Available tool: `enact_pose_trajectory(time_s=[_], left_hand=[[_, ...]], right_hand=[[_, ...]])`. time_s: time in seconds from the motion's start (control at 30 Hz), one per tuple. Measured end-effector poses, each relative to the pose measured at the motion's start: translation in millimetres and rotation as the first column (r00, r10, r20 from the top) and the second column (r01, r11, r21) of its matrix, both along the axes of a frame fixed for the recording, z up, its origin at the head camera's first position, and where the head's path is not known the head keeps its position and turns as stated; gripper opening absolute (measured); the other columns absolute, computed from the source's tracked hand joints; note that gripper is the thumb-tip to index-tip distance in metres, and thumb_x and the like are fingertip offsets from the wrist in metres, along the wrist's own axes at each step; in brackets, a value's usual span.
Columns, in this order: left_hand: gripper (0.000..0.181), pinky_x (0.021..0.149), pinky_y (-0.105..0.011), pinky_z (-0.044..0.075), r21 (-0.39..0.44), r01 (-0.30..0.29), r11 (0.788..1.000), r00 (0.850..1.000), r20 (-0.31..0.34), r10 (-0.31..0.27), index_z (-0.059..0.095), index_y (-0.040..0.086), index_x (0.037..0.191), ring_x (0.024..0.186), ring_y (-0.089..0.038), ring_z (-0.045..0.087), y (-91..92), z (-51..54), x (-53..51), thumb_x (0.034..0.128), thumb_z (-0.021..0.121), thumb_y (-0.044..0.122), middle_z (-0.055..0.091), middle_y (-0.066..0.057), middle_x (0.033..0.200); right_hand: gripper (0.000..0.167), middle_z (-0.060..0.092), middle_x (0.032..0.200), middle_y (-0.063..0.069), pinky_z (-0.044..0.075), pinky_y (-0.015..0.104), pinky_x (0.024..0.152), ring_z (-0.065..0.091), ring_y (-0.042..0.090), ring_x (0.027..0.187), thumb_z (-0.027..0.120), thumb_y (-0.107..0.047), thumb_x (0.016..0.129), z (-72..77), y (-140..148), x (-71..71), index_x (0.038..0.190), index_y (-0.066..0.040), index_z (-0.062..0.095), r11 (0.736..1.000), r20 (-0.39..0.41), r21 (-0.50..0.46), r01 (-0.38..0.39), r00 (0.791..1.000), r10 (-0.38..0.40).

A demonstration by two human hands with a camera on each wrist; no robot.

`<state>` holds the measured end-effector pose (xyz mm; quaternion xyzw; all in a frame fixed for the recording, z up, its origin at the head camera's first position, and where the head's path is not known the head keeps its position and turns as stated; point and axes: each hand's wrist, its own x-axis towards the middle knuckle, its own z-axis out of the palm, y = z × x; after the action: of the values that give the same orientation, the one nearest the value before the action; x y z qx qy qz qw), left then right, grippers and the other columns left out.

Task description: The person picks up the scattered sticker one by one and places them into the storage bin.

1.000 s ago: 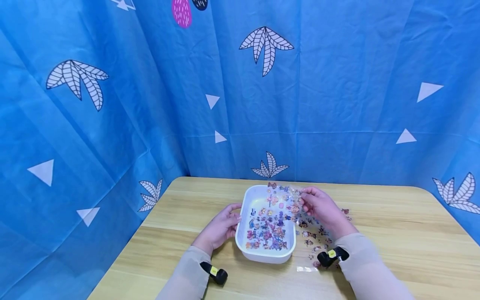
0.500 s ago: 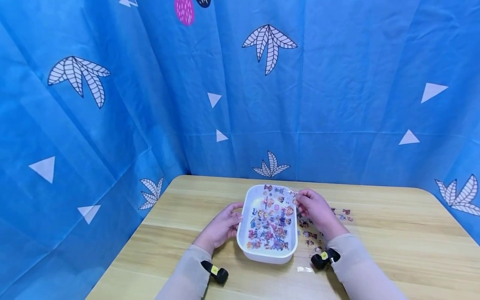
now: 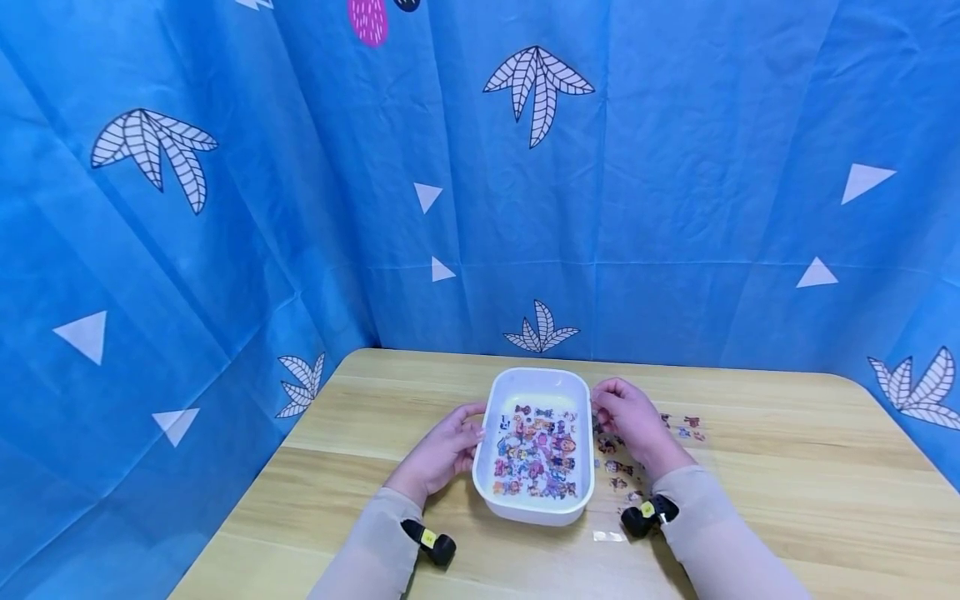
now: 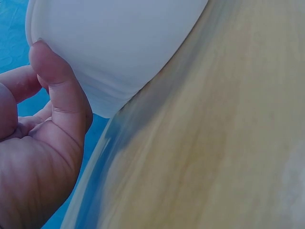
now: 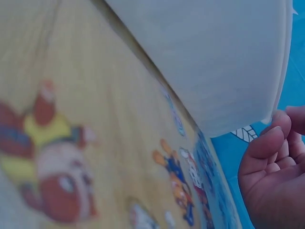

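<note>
A white plastic tub (image 3: pixel 534 518) stands on the table between the hands. Inside it lie clear sticker sheets (image 3: pixel 532 458) printed with small cartoon figures, which overlap. On the tub's left side, my left hand (image 3: pixel 446 450) holds the rim; the left wrist view shows its thumb (image 4: pixel 57 81) against the wall. My right hand (image 3: pixel 633 421) is at the opposite rim, far right, its fingers (image 5: pixel 267 143) curled and the fingertips meeting the rim's edge in the right wrist view. More clear sticker sheets (image 3: pixel 618 471) lie flat under the right hand and forearm, partly hidden.
The wooden table (image 3: pixel 795 467) stretches out on both sides of the tub. A shiny clear strip (image 3: pixel 609 537) lies by the tub's near right corner. Blue patterned curtain (image 3: pixel 675 167) hangs behind the table and along its left.
The clear sticker sheet that my right hand pinched over the tub has dropped inside and lies on the others. My right hand moved slightly left to the rim; the left hand stayed.
</note>
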<state>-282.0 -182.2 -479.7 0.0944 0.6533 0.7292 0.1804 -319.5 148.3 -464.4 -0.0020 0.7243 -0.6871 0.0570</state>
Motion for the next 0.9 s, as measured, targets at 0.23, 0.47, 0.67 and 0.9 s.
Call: enact_pose_trajectory(time_s=[0.23,0.47,0.67,0.9], left_hand=[[0.055,0.066,-0.028,0.056,0.000,-0.005,1.000,1.000,0.002,0.005,0.038,0.009,0.152,0.078,-0.016,0.060,-0.7,-1.3,-0.7,0.1012,0.058,0.012,0.060,-0.017,0.111],[0.055,0.065,-0.027,0.056,0.001,-0.004,1.000,1.000,0.004,0.004,0.038,0.009,0.152,0.077,-0.016,0.061,-0.6,-0.8,0.1,0.1011,0.058,0.012,0.061,-0.015,0.108],[0.055,0.065,-0.027,0.055,-0.005,0.001,1.000,1.000,0.005,-0.001,0.037,0.008,0.153,0.077,-0.015,0.060,1.0,2.2,1.3,0.1014,0.057,0.011,0.061,-0.012,0.104],[0.055,0.065,-0.027,0.056,-0.007,0.002,1.000,1.000,0.005,-0.002,0.036,0.008,0.153,0.077,-0.015,0.060,1.0,3.6,1.9,0.1017,0.056,0.010,0.061,-0.012,0.104]], right_hand=[[0.018,0.054,0.089,0.010,0.049,0.029,0.064,0.052,0.018,0.074,0.054,-0.013,0.102,4.7,12,-1.6,0.111,0.003,0.055,1.000,-0.028,0.017,-0.011,1.000,0.011],[0.023,0.053,0.084,0.006,0.046,0.030,0.062,0.049,0.018,0.070,0.056,-0.016,0.102,8.3,26,-3.5,0.112,0.005,0.055,0.998,-0.037,0.056,-0.041,0.998,0.043],[0.025,0.054,0.084,0.005,0.046,0.030,0.062,0.048,0.016,0.068,0.056,-0.021,0.104,13.2,50,-4.7,0.111,0.004,0.054,0.990,-0.059,0.114,-0.077,0.995,0.084],[0.027,0.057,0.092,0.006,0.047,0.028,0.061,0.051,0.014,0.072,0.053,-0.024,0.106,14.9,83,-6.9,0.116,0.002,0.055,0.977,-0.065,0.175,-0.118,0.989,0.131]])
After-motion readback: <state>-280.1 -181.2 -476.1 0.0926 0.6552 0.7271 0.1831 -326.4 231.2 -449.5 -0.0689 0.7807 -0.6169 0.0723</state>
